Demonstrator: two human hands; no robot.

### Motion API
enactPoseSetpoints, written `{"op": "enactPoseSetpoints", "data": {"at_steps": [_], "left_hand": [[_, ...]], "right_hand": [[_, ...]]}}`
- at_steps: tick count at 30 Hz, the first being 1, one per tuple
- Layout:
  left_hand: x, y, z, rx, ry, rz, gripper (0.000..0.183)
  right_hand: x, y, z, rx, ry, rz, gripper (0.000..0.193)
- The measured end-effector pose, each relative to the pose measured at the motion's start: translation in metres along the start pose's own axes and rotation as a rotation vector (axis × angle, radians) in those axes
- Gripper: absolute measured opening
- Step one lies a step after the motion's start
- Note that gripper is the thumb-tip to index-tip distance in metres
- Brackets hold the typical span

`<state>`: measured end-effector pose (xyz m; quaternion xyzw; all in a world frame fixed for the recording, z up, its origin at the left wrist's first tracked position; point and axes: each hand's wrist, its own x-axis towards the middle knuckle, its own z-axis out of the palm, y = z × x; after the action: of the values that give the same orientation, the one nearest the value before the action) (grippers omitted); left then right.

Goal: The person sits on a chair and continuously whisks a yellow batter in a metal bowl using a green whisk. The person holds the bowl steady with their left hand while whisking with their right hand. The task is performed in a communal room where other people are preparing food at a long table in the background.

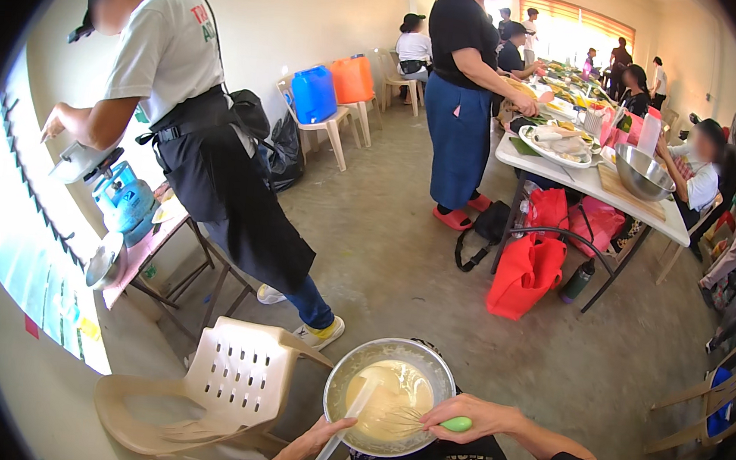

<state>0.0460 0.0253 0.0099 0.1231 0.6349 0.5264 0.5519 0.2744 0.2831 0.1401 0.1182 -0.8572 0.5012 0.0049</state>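
A steel mixing bowl (341, 375) rests at my lap, with pale yellow batter (395, 383) in it. My right hand (468, 413) is closed round the green handle of a whisk (402, 419), whose wires dip into the batter. At the bowl's near left rim, my left hand (322, 434) is closed on a white spatula (363, 397). The spatula's blade reaches into the bowl and its handle sticks out toward me. Whether those fingers also grip the rim, I cannot tell.
A beige plastic chair (239, 384) stands close on my left. Beyond it, a person in a black apron (218, 162) stands by a blue gas tank (125, 202). Ahead right, a long table (664, 220) carries food and a steel bowl (643, 172); red bags (527, 275) lie beneath.
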Motion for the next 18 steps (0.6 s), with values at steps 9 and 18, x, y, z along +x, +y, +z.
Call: {"op": "enactPoseSetpoints", "data": {"at_steps": [9, 18], "left_hand": [[-0.003, 0.006, 0.006, -0.022, -0.020, -0.046, 0.056], [-0.004, 0.000, 0.000, -0.007, -0.064, -0.013, 0.065]], "right_hand": [[0.014, 0.015, 0.030, 0.069, 0.159, -0.088, 0.021], [0.019, 0.010, 0.021, -0.020, 0.048, -0.028, 0.022]]}}
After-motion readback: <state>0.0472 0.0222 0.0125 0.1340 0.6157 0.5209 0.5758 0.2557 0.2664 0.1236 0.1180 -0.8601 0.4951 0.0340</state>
